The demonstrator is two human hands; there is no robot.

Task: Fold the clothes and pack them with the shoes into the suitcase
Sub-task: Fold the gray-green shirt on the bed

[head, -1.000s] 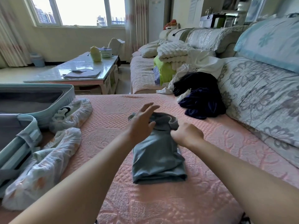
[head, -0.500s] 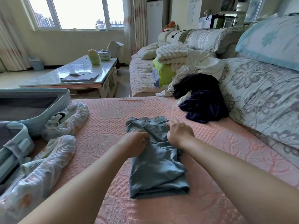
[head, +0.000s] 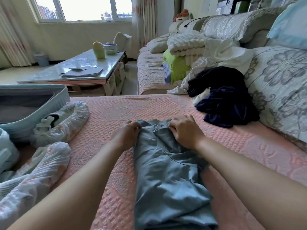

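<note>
My L hand pinched the far left corner of the grey top. My R hand curled round the far right corner, prob. to draw that end over for another fold. The top lay mid sofa, reaching the near edge. The suitcase sat open at the left edge w/ bagged shoes beside it, handy for packing. Dark clothes waited by the right edge.

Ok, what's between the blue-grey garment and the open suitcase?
Head view: a far shoe beside the suitcase and a near shoe, both plastic-wrapped, on the pink bedspread.
</note>
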